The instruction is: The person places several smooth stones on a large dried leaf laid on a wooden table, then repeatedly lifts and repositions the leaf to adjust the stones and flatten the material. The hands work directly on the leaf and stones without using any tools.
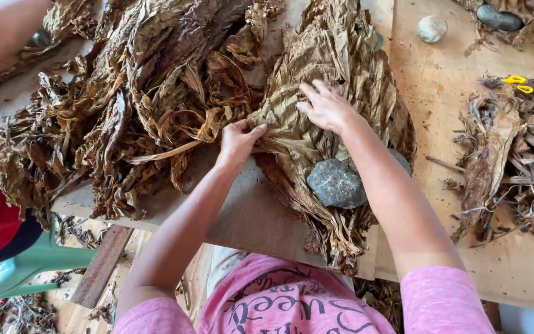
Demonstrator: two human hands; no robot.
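Broad wooden bench (465, 80), pale and littered with leaf crumbs, filling most of the view. Spread over its left half, a large loose heap of dried leaves (131, 93), dark brown, curled and tangled, reaching to the bench's near edge. Just right of it, at centre, a flattened stack of leaves (335, 55), lighter tan, finely wrinkled and veined, laid one on another with frayed ends hanging over the near edge. Far right, well apart from the stack, a smaller pile of stems and scraps (508, 154), with yellow-handled scissors (517, 83) on its upper end. Weighing down the lower part of the stack, a grey stone (336, 184), rough and rounded. Left hand (237, 141) closed in a pinch on the left border of the stack's top leaf, fingers curled tight over the fold. Right hand (326, 106) wide, fingers spread and pressed flat on the same leaf, just above the stone. Farther back on the bench, a small pale round stone (432, 28) and a dark oval stone (499, 18) amid more scraps. Lower left, below the bench, part of a green plastic chair (26, 266).
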